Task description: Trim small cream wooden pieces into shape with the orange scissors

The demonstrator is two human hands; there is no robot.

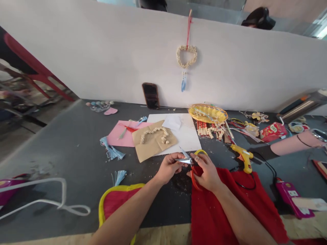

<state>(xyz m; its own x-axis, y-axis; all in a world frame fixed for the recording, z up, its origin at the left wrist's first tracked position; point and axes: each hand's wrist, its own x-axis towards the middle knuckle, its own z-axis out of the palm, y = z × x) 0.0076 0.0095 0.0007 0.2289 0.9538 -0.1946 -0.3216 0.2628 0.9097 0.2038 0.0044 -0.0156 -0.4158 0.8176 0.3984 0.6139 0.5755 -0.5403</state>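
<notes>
Head view: the scissors (189, 160) sit between both hands, just above the near-middle of the desk (76, 149). The right hand (207, 173) is closed through the handles, with one yellow loop above the knuckles and an orange loop below the palm. The left hand (168, 167) is drawn into a pinch, its fingertips meeting on the metal near the pivot. Whether something small is caught between them cannot be told. The blades look slightly parted and point away from the person and a little to the left, so the long axis runs from the right hand's palm up towards the far edge. The left hand is nearer the blades, the right nearer the handles.

Under the right forearm lies a red cloth (230, 207), reaching to the near edge. A red pad with a yellow border (120, 200) lies under the left forearm. Just beyond the blade tips are a white sheet (187, 137) and a brown paper (150, 146) carrying a curved row of pale beads (154, 132), with a pink sheet (117, 136) further left. A yellow glue gun (244, 159) rests to the right of the hands. A yellow basket (207, 113) and a bundle of sticks (203, 128) lie towards the far edge, and a beaded heart (186, 56) hangs on the wall. Another person's forearm (293, 143) rests at the right edge.
</notes>
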